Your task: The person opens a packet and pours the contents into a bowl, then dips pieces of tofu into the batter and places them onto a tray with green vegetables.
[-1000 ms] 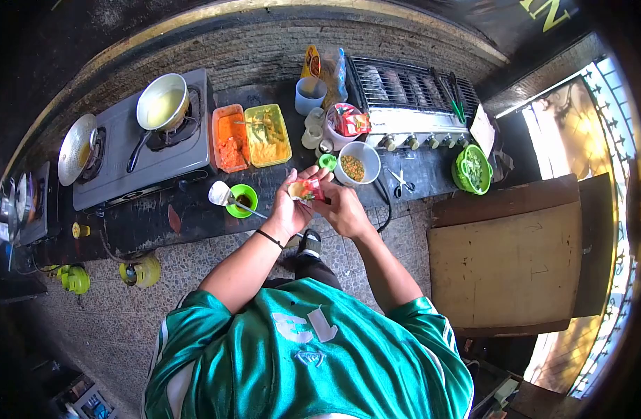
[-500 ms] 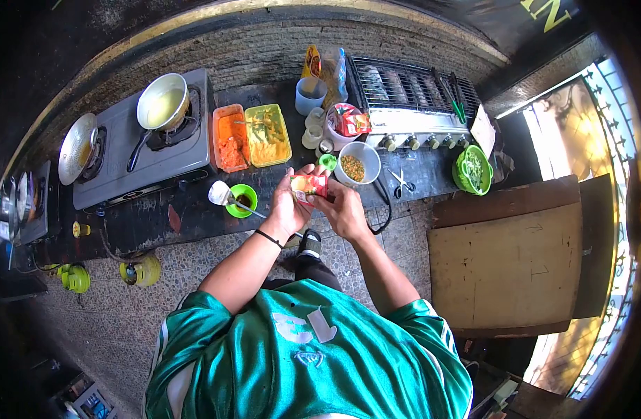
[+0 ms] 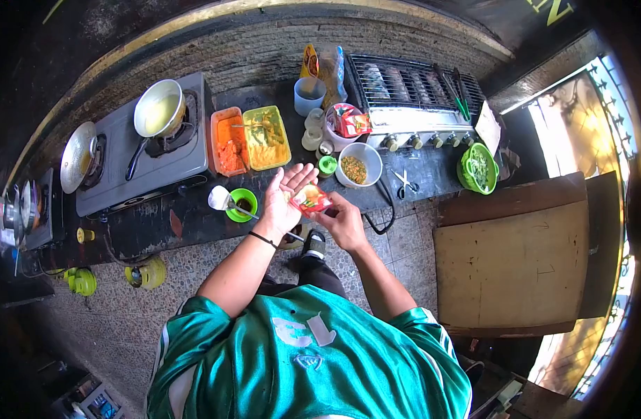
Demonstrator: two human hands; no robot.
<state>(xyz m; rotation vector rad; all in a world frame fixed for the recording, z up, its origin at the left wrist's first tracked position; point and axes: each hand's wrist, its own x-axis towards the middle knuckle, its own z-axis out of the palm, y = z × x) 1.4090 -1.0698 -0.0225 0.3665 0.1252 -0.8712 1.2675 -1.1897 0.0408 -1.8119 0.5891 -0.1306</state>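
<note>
A small red sachet (image 3: 311, 200) is pinched between the thumb and fingers of my right hand (image 3: 347, 220). The packet tilts so that its left end lies right over my left palm. My left hand (image 3: 281, 202) is turned palm up, fingers stretched out and open, with a dark band around the wrist. Left of that hand stands a green bowl (image 3: 241, 212) with dark liquid in it. A long-handled ladle (image 3: 220, 198) lies across the bowl, its handle running behind my left wrist. Just beyond my hands are a white tub of chopped vegetables (image 3: 368, 151) and a small green cup (image 3: 327, 165).
A two-burner stove (image 3: 144, 183) on the left carries a pot (image 3: 158, 112) and a perforated pan (image 3: 78, 157). Orange (image 3: 215, 126) and yellow (image 3: 287, 143) containers sit beside it. To the right are scissors (image 3: 403, 184), a grill (image 3: 411, 87) and a green basket (image 3: 467, 183).
My left hand has drawn away to the left and opened its fingers off the sachet. The right hand has the sachet alone, moved slightly right and tilted toward the left palm.
</note>
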